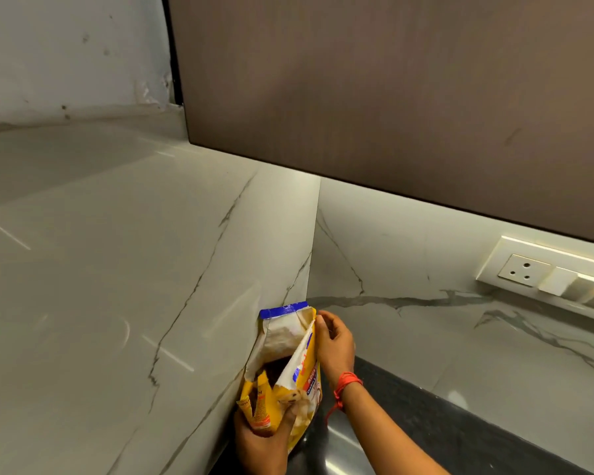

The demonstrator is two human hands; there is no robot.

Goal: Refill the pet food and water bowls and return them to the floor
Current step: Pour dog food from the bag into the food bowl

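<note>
A yellow pet food bag [302, 375] with a blue top edge stands open in the corner of a dark countertop [408, 416], leaning against a marble wall panel. My left hand [264, 443] grips the bag's lower front, thumb across it. My right hand [335, 341] pinches the bag's upper rim at the right side of the opening. A red thread is tied round my right wrist. Inside the bag the lining is pale, and the contents lie in shadow. No bowls are in view.
A marble-clad column [134, 286] stands at the left and a marble backsplash [443, 320] at the right. A cream socket and switch plate [546, 272] is on the backsplash. A brown upper cabinet [391, 80] hangs overhead.
</note>
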